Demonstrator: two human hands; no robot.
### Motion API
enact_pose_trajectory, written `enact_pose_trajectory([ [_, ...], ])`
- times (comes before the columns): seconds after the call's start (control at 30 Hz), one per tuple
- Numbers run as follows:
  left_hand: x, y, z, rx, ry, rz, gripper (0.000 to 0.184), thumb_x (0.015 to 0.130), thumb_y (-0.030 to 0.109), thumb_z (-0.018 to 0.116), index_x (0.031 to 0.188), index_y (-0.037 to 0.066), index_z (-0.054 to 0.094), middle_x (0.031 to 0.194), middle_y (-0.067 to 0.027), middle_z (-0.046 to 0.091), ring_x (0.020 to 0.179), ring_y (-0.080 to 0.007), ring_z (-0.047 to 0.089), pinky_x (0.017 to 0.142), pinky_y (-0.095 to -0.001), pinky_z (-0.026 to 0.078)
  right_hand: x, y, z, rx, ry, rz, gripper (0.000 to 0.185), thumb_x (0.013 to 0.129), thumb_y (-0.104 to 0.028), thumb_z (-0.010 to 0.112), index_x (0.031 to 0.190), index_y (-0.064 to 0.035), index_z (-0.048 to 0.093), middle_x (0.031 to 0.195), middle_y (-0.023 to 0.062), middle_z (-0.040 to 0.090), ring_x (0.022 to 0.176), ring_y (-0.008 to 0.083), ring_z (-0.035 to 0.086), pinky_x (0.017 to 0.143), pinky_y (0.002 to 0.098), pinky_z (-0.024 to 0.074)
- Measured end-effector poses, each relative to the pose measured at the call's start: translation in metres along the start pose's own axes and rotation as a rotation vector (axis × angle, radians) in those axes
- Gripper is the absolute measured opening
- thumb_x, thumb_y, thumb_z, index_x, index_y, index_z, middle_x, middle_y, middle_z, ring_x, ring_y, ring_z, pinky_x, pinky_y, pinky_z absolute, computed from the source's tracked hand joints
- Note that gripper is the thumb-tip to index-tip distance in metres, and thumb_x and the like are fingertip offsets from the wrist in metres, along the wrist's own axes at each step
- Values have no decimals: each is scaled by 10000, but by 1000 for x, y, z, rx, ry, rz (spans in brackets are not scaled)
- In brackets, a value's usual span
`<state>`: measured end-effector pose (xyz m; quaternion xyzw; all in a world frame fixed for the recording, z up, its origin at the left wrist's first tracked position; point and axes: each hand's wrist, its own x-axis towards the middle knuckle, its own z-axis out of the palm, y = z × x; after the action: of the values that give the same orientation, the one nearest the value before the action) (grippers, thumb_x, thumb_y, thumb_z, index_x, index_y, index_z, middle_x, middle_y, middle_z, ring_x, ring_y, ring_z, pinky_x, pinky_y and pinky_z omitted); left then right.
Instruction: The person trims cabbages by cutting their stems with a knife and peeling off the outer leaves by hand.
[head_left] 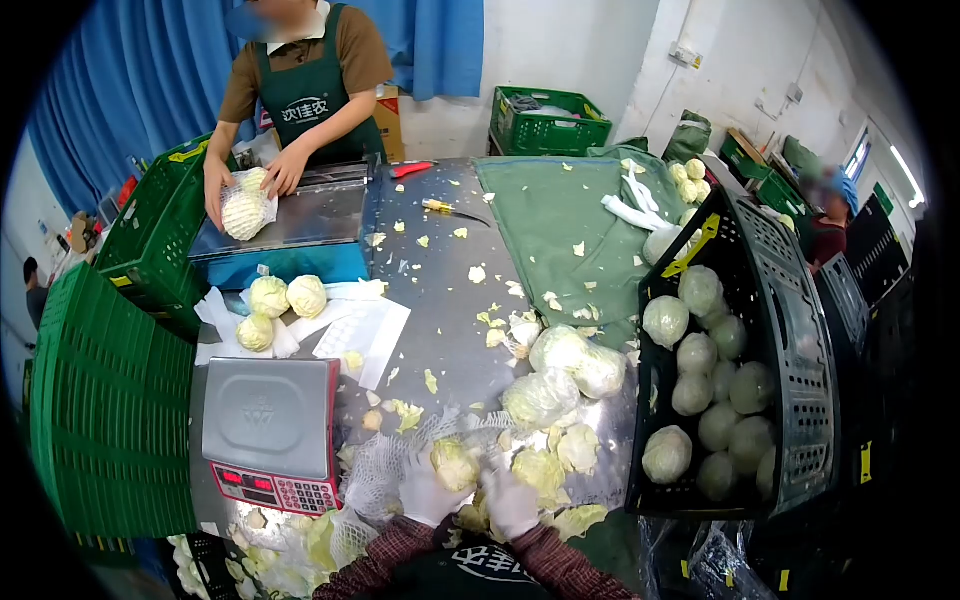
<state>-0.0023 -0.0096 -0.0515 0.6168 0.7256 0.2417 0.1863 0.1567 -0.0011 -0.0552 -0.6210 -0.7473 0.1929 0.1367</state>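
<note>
Both my hands are in white gloves at the near edge of the metal table. My left hand is closed against the left side of a small pale cabbage. My right hand is just right of that cabbage, its fingers pointing up; what they hold, if anything, is hidden. White foam netting lies beside and behind my left hand. Loose cabbage leaves lie right of my hands. Behind them sit wrapped cabbages in clear bags.
A scale stands at left, a black crate of wrapped cabbages at right. A hooked knife lies farther back. Across the table a co-worker's hands hold a netted cabbage. Green crates are stacked far left.
</note>
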Motion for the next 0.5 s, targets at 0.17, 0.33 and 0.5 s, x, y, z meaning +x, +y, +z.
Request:
enact_pose_trajectory([
  [0.17,-2,8,-7,-69,45,-55,993,504,449,852,1235,-34,384,1176,-211,452,1106,-376,472,912,-435,434,30,-1,-52,232,12,-74,475,946,-319,472,1357,-87,421,703,146,637,507,323,584,476,413,482],
  [0.33,4,-3,1,-54,-54,-166,903,531,442,831,1179,-31,416,1123,-197,469,1102,-358,457,862,-416,461,-6,-6,-9,81,-121,-182,542,926,-395,471,1372,-93,414,763,143,662,543,325,605,500,407,498],
  [0.5,4,-7,5,-26,-28,-102,887,536,448,828,1150,-46,422,1073,-183,473,1065,-359,463,883,-425,444,-7,-6,-10,21,-183,-150,534,928,-388,472,1363,-82,419,859,146,666,582,322,620,501,399,489],
])
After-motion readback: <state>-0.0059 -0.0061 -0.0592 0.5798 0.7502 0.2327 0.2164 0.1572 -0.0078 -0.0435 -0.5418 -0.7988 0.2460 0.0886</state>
